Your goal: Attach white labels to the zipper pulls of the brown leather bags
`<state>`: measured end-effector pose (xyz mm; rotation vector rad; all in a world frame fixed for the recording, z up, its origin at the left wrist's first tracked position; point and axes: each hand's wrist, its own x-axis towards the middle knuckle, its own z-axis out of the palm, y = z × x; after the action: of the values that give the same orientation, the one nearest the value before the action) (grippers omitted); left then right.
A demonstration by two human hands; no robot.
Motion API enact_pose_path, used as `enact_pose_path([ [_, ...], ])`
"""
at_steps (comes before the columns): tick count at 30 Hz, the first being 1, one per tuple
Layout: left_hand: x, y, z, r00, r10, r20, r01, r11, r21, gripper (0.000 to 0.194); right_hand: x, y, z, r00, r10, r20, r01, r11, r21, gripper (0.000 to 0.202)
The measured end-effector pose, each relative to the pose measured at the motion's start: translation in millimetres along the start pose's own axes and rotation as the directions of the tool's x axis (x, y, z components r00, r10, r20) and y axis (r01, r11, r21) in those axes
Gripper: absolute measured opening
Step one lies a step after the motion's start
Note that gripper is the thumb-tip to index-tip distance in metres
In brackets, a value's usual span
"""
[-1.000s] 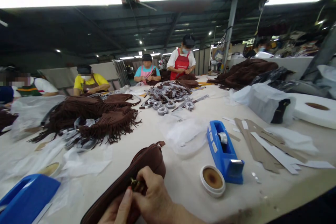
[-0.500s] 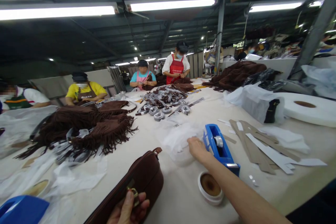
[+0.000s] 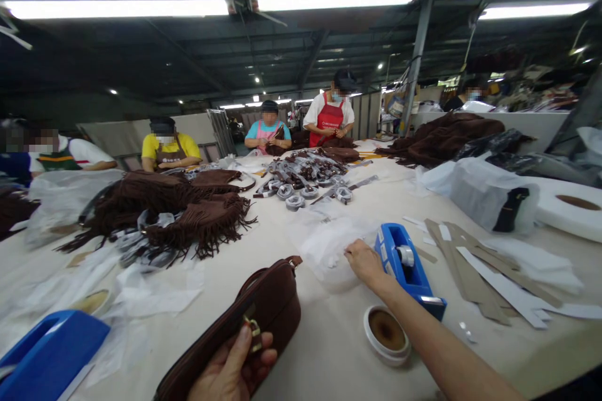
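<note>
Low in the view, my left hand pinches a small gold-coloured buckle between thumb and fingers, against the side of a brown leather handbag. The bag lies slanted on the table, its near end running out of view. My right hand is stretched forward, its fingers pressed together at a translucent plastic bag with white material in it. What those fingertips hold, if anything, is too small to make out. Close by the right wrist stands a blue tape dispenser. A round tub with brown contents sits below my forearm.
At left lie fringed brown bags and another blue dispenser. Wrapped straps are heaped mid-table. Cardboard strips, a white roll and a wrapped bundle lie right. Several co-workers, one in a red apron, work across the table.
The view has swung slightly left, so things sit further right in the picture. Both hands keep their places, the left at the buckle and the right at the plastic bag.
</note>
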<state>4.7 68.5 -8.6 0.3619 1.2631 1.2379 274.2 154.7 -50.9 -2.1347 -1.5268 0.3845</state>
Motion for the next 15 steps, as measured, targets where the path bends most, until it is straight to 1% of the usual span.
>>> enact_pose_path([
  [2,-3.5,1.5,0.7,1.0,-0.014,0.015,0.014,1.0,-0.018,0.006,-15.4,-3.6,-8.2,1.0,-0.015,-0.003,0.016,0.993,0.116,0.013],
  [4,-7.3,1.7,0.4,0.998,-0.008,0.063,0.009,1.0,-0.022,0.008,-36.1,-9.8,-13.6,0.999,-0.041,0.027,0.033,0.966,0.257,0.014],
  [7,-12.2,1.8,0.4,0.995,0.005,0.1,-0.003,1.0,-0.021,0.01,-72.3,-24.6,-14.5,0.987,-0.097,0.126,0.03,0.891,0.454,0.019],
  [8,-13.5,2.2,0.7,0.996,0.001,0.095,0.002,1.0,-0.028,0.009,-84.1,-31.0,-13.0,0.976,-0.126,0.179,0.01,0.842,0.539,0.021],
  [9,-14.6,2.7,1.1,0.996,-0.009,0.088,0.013,0.999,-0.038,0.008,-95.1,-38.1,-10.7,0.956,-0.163,0.243,-0.032,0.766,0.642,0.022],
  [10,-15.4,3.2,1.4,0.996,-0.021,0.084,0.025,0.998,-0.051,0.007,-105.0,-45.6,-7.8,0.929,-0.207,0.308,-0.094,0.671,0.735,0.023],
  [12,-16.5,3.8,0.8,0.995,-0.041,0.092,0.048,0.996,-0.075,0.007,-120.9,-60.8,-0.8,0.862,-0.291,0.415,-0.241,0.484,0.841,0.026],
  [13,-16.8,3.9,-0.2,0.993,-0.048,0.104,0.056,0.995,-0.081,0.008,-126.7,-67.9,3.0,0.835,-0.319,0.448,-0.291,0.435,0.852,0.027],
  [15,-16.5,3.2,-3.2,0.989,-0.048,0.142,0.06,0.995,-0.085,0.009,-134.4,-79.7,10.4,0.807,-0.347,0.477,-0.306,0.446,0.841,0.029],
])
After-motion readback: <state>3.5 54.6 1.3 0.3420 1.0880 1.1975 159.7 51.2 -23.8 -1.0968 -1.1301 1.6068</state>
